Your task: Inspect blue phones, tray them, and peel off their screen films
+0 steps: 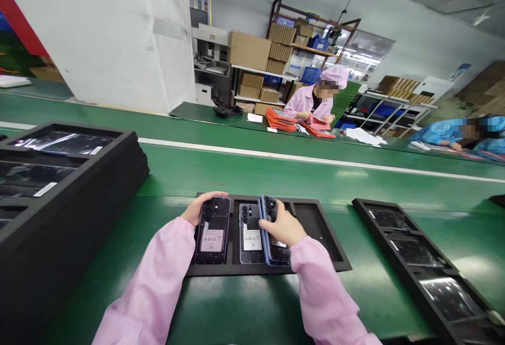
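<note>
My left hand (194, 211) is closed around the upper left edge of a dark smartphone (213, 230), its back facing me with camera lenses and a pale printed label. This phone is over the left end of a black foam tray (333, 261). Another smartphone (251, 245) lies back up in the tray's middle. Just right of it, my right hand (286, 223) grips what look like two blue-edged smartphones (269, 245) held together, slightly tilted, thumb at the near side. My fingers hide part of their backs. Some of the tray's compartments show on the right.
A tall stack of black foam trays (98, 187) holding dark panels rises at the left. Another black tray (398, 261) with glossy panels lies at the right. Across the green bench (244, 176), a person in pink (302, 100) handles red-orange items; people in blue sit farther right.
</note>
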Available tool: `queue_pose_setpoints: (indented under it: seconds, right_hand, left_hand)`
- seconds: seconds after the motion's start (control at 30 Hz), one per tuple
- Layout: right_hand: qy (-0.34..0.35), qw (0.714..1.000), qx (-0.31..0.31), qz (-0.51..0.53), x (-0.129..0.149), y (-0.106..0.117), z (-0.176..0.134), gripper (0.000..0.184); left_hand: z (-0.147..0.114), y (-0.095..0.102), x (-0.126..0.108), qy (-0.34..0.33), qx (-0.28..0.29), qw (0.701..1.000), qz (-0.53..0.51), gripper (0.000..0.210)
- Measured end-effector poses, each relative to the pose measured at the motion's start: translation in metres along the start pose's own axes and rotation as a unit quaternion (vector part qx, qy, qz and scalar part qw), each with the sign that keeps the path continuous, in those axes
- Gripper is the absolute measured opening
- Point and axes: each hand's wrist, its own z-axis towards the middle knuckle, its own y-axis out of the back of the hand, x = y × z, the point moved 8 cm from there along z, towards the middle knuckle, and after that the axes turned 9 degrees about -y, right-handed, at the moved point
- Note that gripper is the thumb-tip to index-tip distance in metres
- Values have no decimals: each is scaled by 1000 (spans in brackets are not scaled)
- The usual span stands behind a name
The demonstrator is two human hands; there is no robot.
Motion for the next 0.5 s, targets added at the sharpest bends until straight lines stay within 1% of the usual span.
queue_pose_setpoints:
  seconds: [0.07, 0.13, 0.23, 0.37, 0.43, 0.5]
  right_hand:
    - [16, 1000, 4, -9, 25, -8, -9, 89]
    - [14, 1000, 0, -25, 47, -18, -11, 93]
    - [-10, 999, -9, -51, 66, -33, -5, 99]
    - [-36, 996, -20, -76, 71, -47, 1, 109]
    - [-35, 996, -26, -82, 69, -53, -3, 111]
    - [-31, 996, -24, -80, 66, -58, -8, 113]
  left_hand:
    - [-6, -7, 1, 14, 51, 995, -90, 73]
    - [-12, -14, -1, 17, 92, 982, -163, 84]
    - [-20, -26, -2, 28, 151, 959, -237, 95]
    - [-31, -45, 3, 55, 220, 934, -275, 97]
    - [-36, -53, 6, 65, 238, 927, -283, 95]
    - [-39, -60, 8, 71, 242, 923, -291, 94]
